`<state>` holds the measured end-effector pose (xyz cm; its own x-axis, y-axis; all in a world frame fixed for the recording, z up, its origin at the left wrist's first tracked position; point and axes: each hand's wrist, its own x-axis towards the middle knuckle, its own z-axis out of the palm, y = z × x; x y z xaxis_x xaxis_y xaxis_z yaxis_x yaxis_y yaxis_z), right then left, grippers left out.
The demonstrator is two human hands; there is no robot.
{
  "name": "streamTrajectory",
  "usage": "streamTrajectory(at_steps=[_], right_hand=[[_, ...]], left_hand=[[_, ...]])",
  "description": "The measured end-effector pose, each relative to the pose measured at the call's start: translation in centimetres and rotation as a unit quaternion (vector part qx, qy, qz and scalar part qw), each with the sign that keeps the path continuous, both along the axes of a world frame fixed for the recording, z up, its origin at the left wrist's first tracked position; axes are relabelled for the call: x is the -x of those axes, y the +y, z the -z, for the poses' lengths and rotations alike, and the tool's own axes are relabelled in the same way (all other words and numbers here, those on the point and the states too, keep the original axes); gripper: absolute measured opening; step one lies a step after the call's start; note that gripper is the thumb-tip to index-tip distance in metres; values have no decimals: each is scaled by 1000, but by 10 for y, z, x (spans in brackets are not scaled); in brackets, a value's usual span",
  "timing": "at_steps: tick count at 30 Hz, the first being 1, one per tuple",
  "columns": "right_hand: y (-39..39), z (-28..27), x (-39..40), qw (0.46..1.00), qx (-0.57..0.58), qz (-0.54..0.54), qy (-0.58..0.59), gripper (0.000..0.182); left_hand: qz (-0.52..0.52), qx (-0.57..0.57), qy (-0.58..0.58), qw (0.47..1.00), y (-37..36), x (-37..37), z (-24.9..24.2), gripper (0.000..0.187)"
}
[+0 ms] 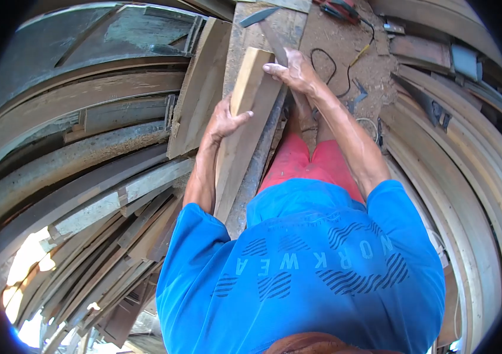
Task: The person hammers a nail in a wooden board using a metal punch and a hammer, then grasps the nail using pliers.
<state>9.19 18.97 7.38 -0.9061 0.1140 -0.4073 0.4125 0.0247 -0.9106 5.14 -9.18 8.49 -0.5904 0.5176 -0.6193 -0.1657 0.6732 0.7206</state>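
Here at the bench, a squared wooden beam (250,76) is being held lengthwise over the long plank (291,22), its pale end being pointed away from the body. By the left hand (225,121) the piece is being clamped partway along, the fingers being set against the left side and the thumb being laid across the wood. Near the far end, the right hand (298,72) is being brought to bear, its thumb being pressed against the corner; its other fingers are being hidden, so whether they are being closed around the handle of the dark-headed tool (273,41), lying just beside the beam, cannot be told. From this hold, the step being carried out seems to be steadying or lining up the piece. By any next move, a firm left grip is probably being called for, with the beam being kept from rolling and the right thumb being minded at that edge. On the left, a wide board (199,88) is being left leaning near the work, while on the dusty floor a red power tool (342,9) is being left well apart.
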Motion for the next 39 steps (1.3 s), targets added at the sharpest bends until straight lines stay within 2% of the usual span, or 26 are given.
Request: streamTrajectory(at_steps=[1, 3, 6, 8, 14, 24, 27, 30, 31, 32, 34, 37, 38, 39], right_hand=[[1, 6, 1, 999, -34, -11, 15, 35], [-1, 13, 4, 993, -100, -33, 47, 33], [0, 16, 11, 999, -34, -36, 3, 31], [-1, 18, 13, 999, -38, -33, 0, 29], [-21, 36, 25, 996, -82, 21, 1, 29], [-27, 30, 24, 993, -109, 38, -5, 33], [-26, 25, 22, 994, -98, 52, 0, 34], [-22, 21, 10, 997, -22, 75, -20, 38], [-20, 22, 4, 996, 14, 81, -30, 39], [-17, 25, -1, 995, 25, 89, -35, 40], [-10, 35, -15, 993, 45, 101, -45, 42], [-8, 28, -42, 943, 253, 207, -60, 44], [-12, 21, -51, 928, 281, 241, -50, 44], [-16, 12, -60, 910, 307, 276, -40, 44]], left_hand=[[26, 47, 17, 998, 0, 4, -1, 77], [7, 4, -16, 1000, -2, 7, -1, 76], [-25, -29, -68, 997, -13, 15, 14, 74], [-61, -74, -80, 992, -15, 16, 18, 70], [-79, -90, -95, 988, -28, 26, 39, 67], [-85, -91, -109, 986, -26, 26, 35, 60], [-80, -86, -81, 990, -25, 23, 31, 54], [-77, -21, -27, 996, -8, 7, 1, 46], [-61, 10, 62, 996, -1, -5, -5, 43], [-90, 40, 90, 991, 16, -18, -27, 45], [-7, 165, 256, 952, 24, -47, -33, 42], [10, 82, 365, 927, 48, -82, -39, 48], [24, 113, 369, 922, 53, -90, -36, 58], [17, 101, 369, 924, 58, -93, -38, 59]])
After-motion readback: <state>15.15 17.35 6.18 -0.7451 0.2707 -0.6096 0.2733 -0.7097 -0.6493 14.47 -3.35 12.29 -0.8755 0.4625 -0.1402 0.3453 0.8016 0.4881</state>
